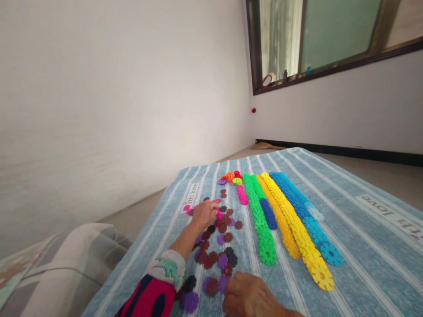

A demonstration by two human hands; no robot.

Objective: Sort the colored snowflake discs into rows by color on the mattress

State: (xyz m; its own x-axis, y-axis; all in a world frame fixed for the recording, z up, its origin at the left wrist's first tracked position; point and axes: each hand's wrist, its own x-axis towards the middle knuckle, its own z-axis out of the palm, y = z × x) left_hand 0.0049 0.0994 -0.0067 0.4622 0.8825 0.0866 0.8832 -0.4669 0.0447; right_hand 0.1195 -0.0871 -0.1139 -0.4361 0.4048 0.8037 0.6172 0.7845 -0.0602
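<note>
My left hand [205,213] reaches into a scatter of loose plastic snowflake discs. Its fingers are closed on a pink snowflake disc [218,213], partly covered by the fingertips. Around it lie brown discs [228,237], purple discs [222,261] and black discs [231,256]. Close to the near edge, my right hand [247,294] is closed, its fingers curled down beside a purple disc; whatever they hold is hidden. To the right, overlapping discs form long rows: green [266,253], yellow [321,275] and blue [331,253]. Shorter rows are pink [242,195] and dark blue [268,213].
A blue-and-white striped cloth [363,237] covers the table. Small orange stacks [230,177] and red stacks [237,175] lie at the far end. A white wall [132,88] runs along the left. Grey checked fabric [82,251] is at the lower left.
</note>
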